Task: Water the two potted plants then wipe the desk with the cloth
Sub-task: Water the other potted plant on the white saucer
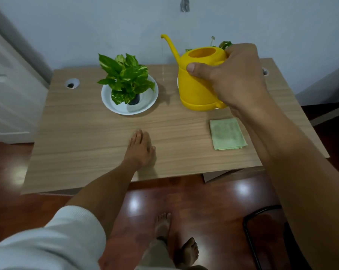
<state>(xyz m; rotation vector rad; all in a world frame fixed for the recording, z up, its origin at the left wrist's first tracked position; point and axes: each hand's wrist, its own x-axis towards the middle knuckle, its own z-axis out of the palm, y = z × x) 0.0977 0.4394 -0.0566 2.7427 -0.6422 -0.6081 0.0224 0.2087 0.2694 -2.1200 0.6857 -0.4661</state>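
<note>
My right hand (233,75) grips a yellow watering can (196,88) held above the desk's right rear, its spout pointing left and up. A thin stream of water falls from the spout tip onto the bare desk between the plants. One leafy potted plant (125,76) stands in a white saucer (110,102) at the left rear. The second plant (224,44) is mostly hidden behind the can and my hand; only a few leaves show. A folded green cloth (227,133) lies on the right front. My left hand (140,148) rests flat on the wooden desk (83,133).
Round cable holes sit at the desk's left rear (72,83) and right rear (264,71). A wall runs behind the desk and a white door stands at the left. A black chair frame (250,230) is at the lower right, near my bare feet on the red floor.
</note>
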